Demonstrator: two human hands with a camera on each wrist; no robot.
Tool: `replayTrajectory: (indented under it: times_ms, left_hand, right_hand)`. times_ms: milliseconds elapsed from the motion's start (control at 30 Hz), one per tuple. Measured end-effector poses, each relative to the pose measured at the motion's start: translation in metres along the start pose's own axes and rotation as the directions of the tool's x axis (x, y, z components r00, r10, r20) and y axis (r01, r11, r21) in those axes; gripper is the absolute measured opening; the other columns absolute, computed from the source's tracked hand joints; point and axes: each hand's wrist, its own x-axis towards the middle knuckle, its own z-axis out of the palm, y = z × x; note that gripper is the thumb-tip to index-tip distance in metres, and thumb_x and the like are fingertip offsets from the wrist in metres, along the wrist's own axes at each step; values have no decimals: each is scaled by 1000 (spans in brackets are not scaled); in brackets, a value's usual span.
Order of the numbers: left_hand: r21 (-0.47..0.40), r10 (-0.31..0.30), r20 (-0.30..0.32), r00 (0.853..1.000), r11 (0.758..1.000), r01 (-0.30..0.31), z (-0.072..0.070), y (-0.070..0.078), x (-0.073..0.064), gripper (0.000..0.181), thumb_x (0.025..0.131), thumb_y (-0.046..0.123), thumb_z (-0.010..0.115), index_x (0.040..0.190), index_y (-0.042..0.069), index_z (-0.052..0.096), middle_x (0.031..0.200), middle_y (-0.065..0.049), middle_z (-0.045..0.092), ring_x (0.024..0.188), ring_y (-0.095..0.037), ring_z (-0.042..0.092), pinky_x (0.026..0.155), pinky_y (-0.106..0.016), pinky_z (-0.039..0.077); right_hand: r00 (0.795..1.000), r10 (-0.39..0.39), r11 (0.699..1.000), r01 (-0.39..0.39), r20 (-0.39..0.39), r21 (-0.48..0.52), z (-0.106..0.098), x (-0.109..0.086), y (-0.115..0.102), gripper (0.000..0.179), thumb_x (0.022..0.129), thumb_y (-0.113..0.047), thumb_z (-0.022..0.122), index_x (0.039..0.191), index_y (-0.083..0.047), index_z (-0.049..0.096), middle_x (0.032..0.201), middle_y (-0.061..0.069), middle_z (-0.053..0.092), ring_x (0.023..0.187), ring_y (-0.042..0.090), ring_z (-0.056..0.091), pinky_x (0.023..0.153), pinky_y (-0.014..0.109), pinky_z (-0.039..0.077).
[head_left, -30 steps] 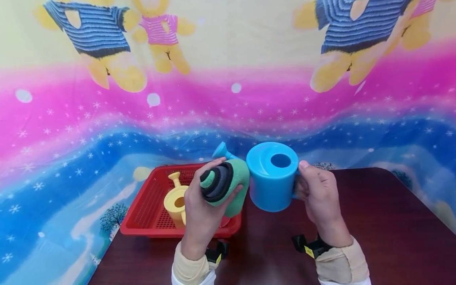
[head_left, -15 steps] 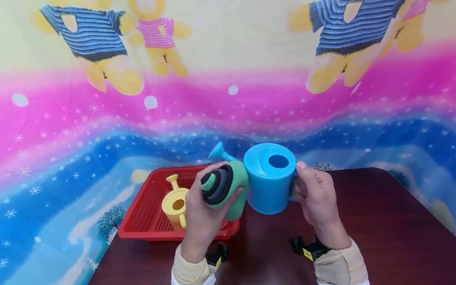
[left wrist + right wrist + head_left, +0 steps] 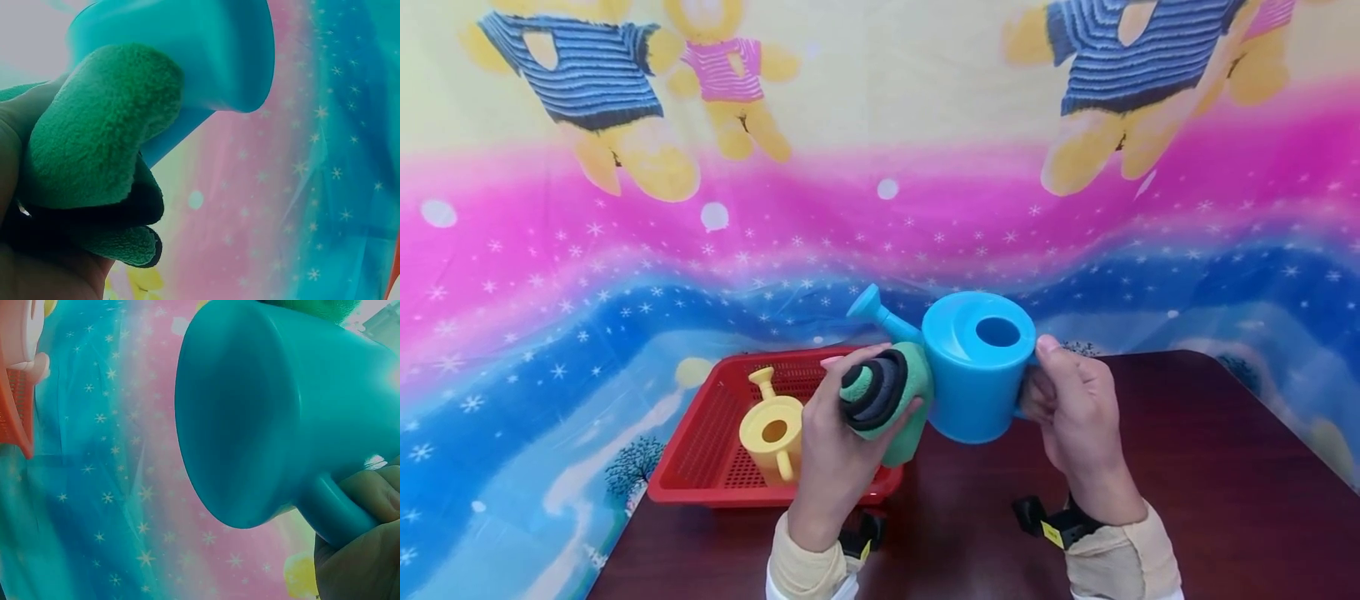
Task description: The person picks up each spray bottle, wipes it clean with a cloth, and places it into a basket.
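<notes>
My right hand (image 3: 1078,417) grips the handle of a blue toy watering can (image 3: 973,392), holding it upright above the table with its spout to the left. In the right wrist view the handle (image 3: 334,515) runs into my curled fingers, and the can's underside faces the camera. A folded green cloth (image 3: 917,400) with dark grey edging is bunched in my left hand (image 3: 842,450). The left wrist view shows the fuzzy cloth (image 3: 106,125) pressed against the wall of the can (image 3: 219,56). Part of the spout lies behind the cloth.
Left on the dark table (image 3: 970,533) stands a red plastic basket (image 3: 692,450) with perforated walls. A yellow toy watering can (image 3: 767,450) sits in it, and a pink item (image 3: 19,331) shows there in the right wrist view. A printed curtain (image 3: 880,225) hangs behind.
The blue watering can has risen slightly and shifted a little right since half a second ago. My left hand and the cloth have moved slightly right with it. Both grips stay the same.
</notes>
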Motion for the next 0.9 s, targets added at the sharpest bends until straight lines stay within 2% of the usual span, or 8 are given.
replayTrajectory:
  times_ms: [300, 467, 667, 767, 900]
  left_hand:
    - [46, 24, 23, 999, 999, -25, 5, -1, -1, 70, 80, 12, 93, 141, 12, 58, 134, -4, 74, 128, -22, 70, 105, -46, 59]
    - [28, 46, 66, 997, 998, -48, 9, -3, -1, 71, 79, 12, 93, 140, 11, 58, 133, -6, 73, 126, -23, 71, 107, -45, 59]
    - [7, 9, 136, 991, 1000, -10, 13, -3, -2, 69, 81, 14, 92, 140, 11, 58, 134, -5, 71, 128, -21, 69, 107, -42, 59]
    - [17, -3, 145, 989, 1000, 0, 14, -3, -3, 68, 81, 14, 92, 140, 11, 57, 134, -5, 71, 129, -21, 68, 107, -42, 59]
    - [31, 19, 116, 993, 999, -23, 16, -3, -2, 71, 80, 14, 93, 140, 10, 57, 135, -7, 71, 129, -22, 68, 106, -43, 59]
  right_hand:
    - [996, -58, 997, 61, -68, 42, 2, 0, -1, 52, 113, -13, 39, 62, -6, 29, 57, 2, 22, 46, 15, 21, 42, 37, 13]
    - [987, -57, 993, 73, -152, 95, -1, -2, -1, 52, 113, -16, 41, 63, -7, 30, 58, 1, 20, 48, 15, 19, 45, 37, 11]
    - [964, -59, 988, 94, -261, 123, -2, 0, -3, 51, 111, -19, 47, 63, -9, 33, 58, 1, 20, 49, 15, 18, 47, 37, 9]
    - [959, -73, 988, 107, -273, 113, -1, 1, -2, 51, 111, -19, 47, 62, -8, 33, 56, 1, 20, 48, 15, 18, 45, 36, 8]
    - [962, -91, 988, 120, -258, 98, 1, 2, 0, 52, 111, -18, 47, 62, -7, 33, 56, 1, 21, 46, 14, 19, 45, 37, 8]
